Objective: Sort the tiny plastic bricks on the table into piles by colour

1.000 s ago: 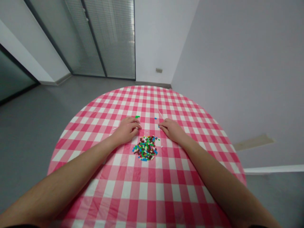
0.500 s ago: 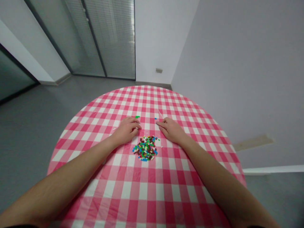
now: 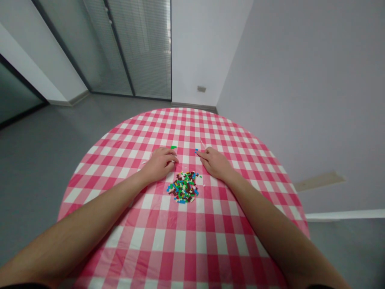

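My left hand (image 3: 161, 163) rests on the tablecloth with its fingers loosely bent and apart, and I see nothing in it. Just beyond its fingertips lie small green bricks (image 3: 173, 147). Across from it, my right hand (image 3: 215, 162) stretches its index finger to the left. That fingertip touches or nearly touches small blue bricks (image 3: 196, 150) on the cloth. A heap of small toy bricks (image 3: 183, 188) in green, blue, brown, white, yellow and red lies between my forearms, on the near side of both hands.
A red and white checked tablecloth (image 3: 186, 237) covers the round table. Thin whitish scraps lie near each hand. A wall (image 3: 315, 100) stands close on the right, and a glass partition with blinds (image 3: 144, 52) is behind the table.
My right index fingertip has shifted slightly left to the blue bricks, where more blue shows than before. My left hand has stayed nearly still.
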